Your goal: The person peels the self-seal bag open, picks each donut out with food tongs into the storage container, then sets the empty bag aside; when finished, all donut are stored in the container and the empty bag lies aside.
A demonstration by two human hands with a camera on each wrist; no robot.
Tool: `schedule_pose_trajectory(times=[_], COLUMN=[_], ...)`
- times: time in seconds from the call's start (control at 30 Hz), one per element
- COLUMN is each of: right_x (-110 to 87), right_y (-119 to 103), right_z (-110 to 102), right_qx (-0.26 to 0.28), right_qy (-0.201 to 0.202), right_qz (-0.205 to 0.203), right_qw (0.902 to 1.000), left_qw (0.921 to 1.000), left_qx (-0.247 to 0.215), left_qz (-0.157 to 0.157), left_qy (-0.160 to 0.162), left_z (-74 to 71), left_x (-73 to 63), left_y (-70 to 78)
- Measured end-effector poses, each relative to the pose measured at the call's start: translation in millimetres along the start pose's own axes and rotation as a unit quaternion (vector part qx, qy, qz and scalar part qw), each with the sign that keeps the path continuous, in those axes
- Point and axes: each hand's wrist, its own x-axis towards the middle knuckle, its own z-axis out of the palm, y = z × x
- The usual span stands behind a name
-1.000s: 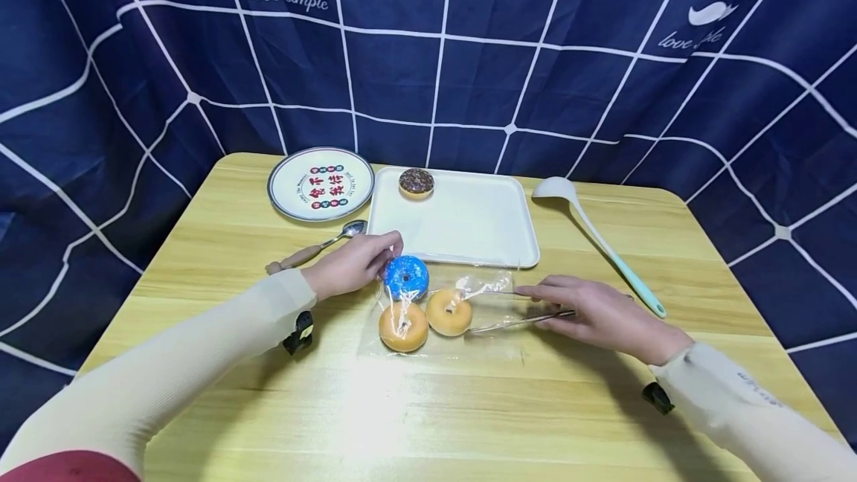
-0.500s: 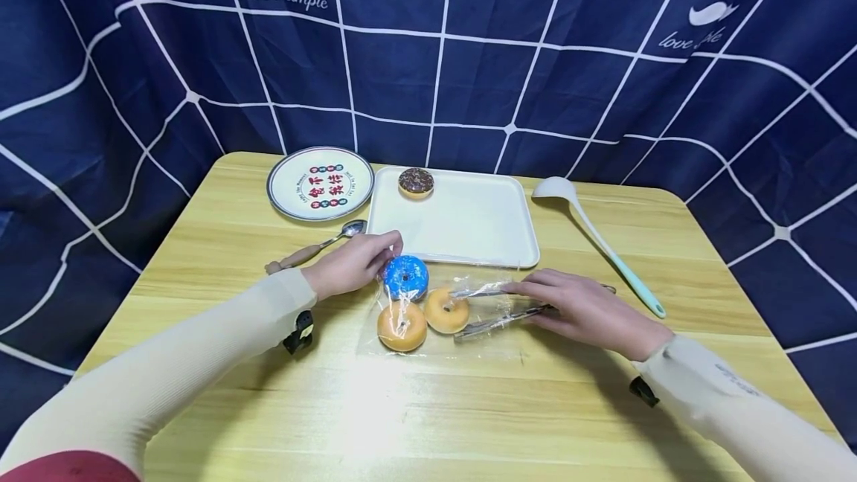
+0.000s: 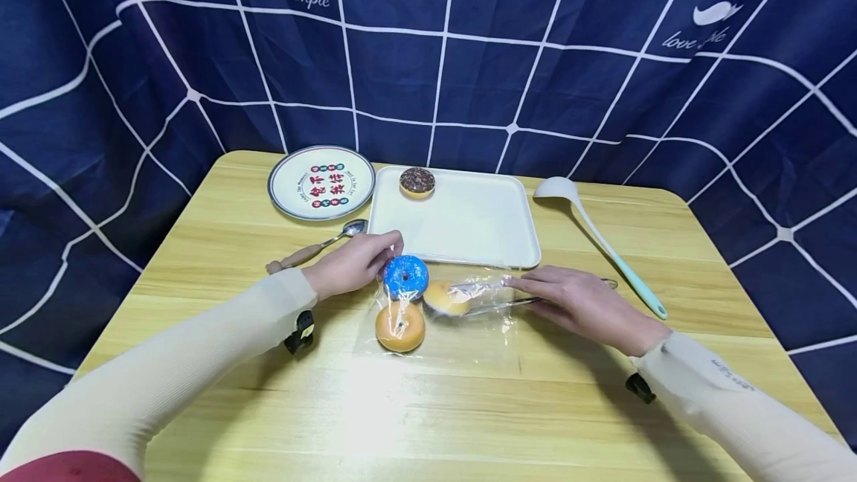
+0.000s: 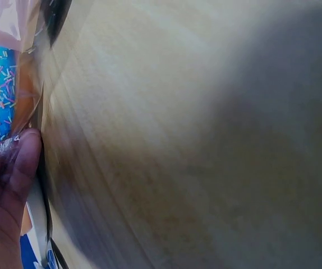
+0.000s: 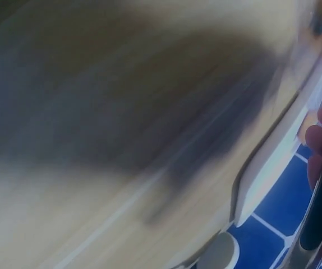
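Note:
A clear plastic bag lies on the table with a blue sprinkled donut and a plain donut in it. My left hand pinches the bag's edge beside the blue donut, as the left wrist view also shows. My right hand grips metal tongs, whose tips reach into the bag. Between those tips sits a second plain donut, tilted on its side. In the right wrist view, curled fingers hold the tongs' dark handle.
Behind the bag stands a white tray with a chocolate donut on it. A printed plate is at the back left, a spoon below it. To the right lies a ladle with a mint handle.
The tongs have moved left into the bag and closed around the right-hand plain donut, which has tipped and risen slightly. My left hand has stayed in place.

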Motion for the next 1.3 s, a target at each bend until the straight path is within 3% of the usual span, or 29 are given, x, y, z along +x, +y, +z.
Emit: schedule_pose_trajectory(times=[0.5, 0.67, 0.87, 0.93, 1.07, 1.13, 1.17, 1.23, 1.3], right_x=[-5.9, -11.8, -26.7, -34.3, -51.4, -60.4, -64.9, -73.5, -80.6], right_y=[1, 2, 13, 20, 37, 46, 51, 58, 65], right_z=[-2, -10, -19, -24, -38, -47, -51, -59, -65], right_qx=[0.031, 0.099, 0.242, 0.297, 0.402, 0.431, 0.444, 0.455, 0.456], right_qy=[-0.016, -0.038, -0.083, -0.104, -0.157, -0.174, -0.177, -0.174, -0.163], right_qz=[0.053, 0.089, 0.138, 0.150, 0.186, 0.198, 0.196, 0.194, 0.197], right_qw=[0.9980, 0.9904, 0.9568, 0.9372, 0.8825, 0.8631, 0.8564, 0.8518, 0.8524], left_qw=[1.0000, 0.9999, 0.9997, 0.9995, 0.9991, 0.9991, 0.9992, 0.9993, 0.9994], left_qx=[0.002, -0.008, -0.015, -0.023, -0.035, -0.035, -0.033, -0.027, -0.024], left_qz=[-0.002, -0.008, -0.016, -0.015, -0.016, -0.020, -0.020, -0.020, -0.020], left_qy=[-0.005, -0.006, -0.006, -0.011, -0.016, -0.014, -0.013, -0.011, -0.011], left_z=[2.1, 0.9, -1.9, -3.0, -4.7, -5.6, -6.0, -7.0, -8.0], left_x=[1.8, 1.2, -2.3, -3.2, -3.7, -3.9, -3.9, -4.2, -4.6], left_y=[3.2, 4.2, 5.9, 7.6, 9.5, 9.8, 9.7, 9.7, 9.4])
